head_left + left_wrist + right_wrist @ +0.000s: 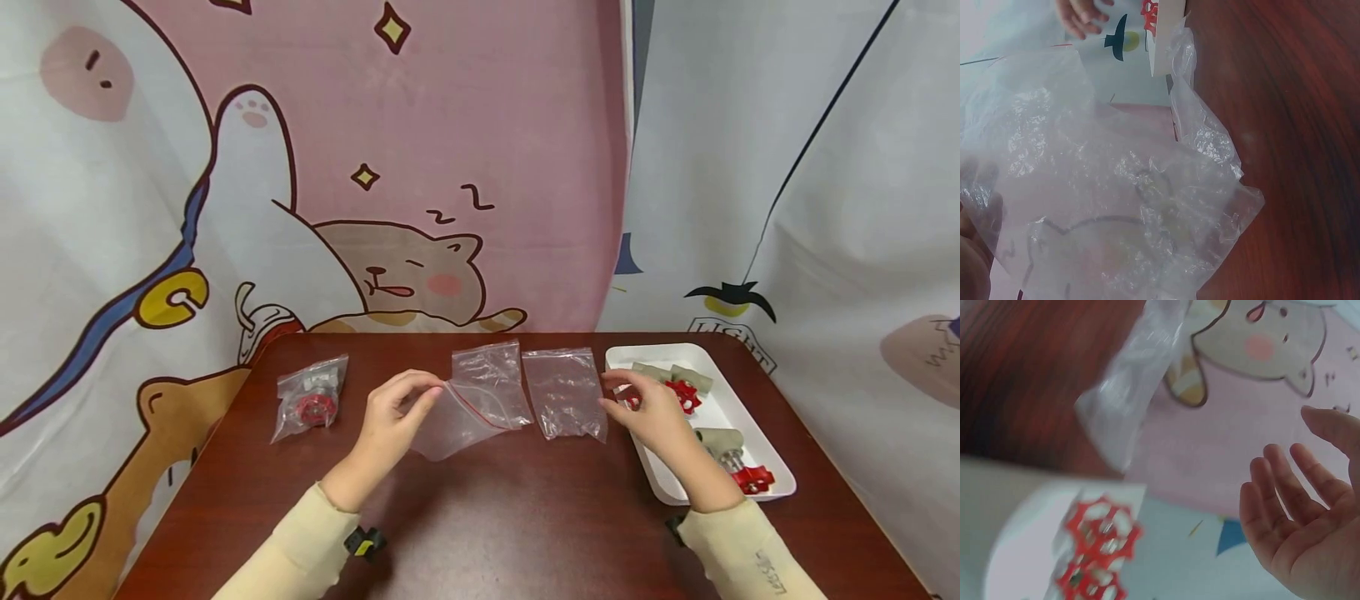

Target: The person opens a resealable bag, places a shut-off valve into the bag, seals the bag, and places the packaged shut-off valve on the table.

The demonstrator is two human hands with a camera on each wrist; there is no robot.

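Left hand (392, 421) pinches bag (452, 427) edge, tray (727, 408) well apart.

Seen from overhead, the table (517, 521) is dark red-brown and grained. Taking its middle as centre, a filled bag (307, 400) lies at ten o'clock, a clear bag (491, 365) at twelve, a second bag (567, 392) toward one, a white tray (733, 407) at two.
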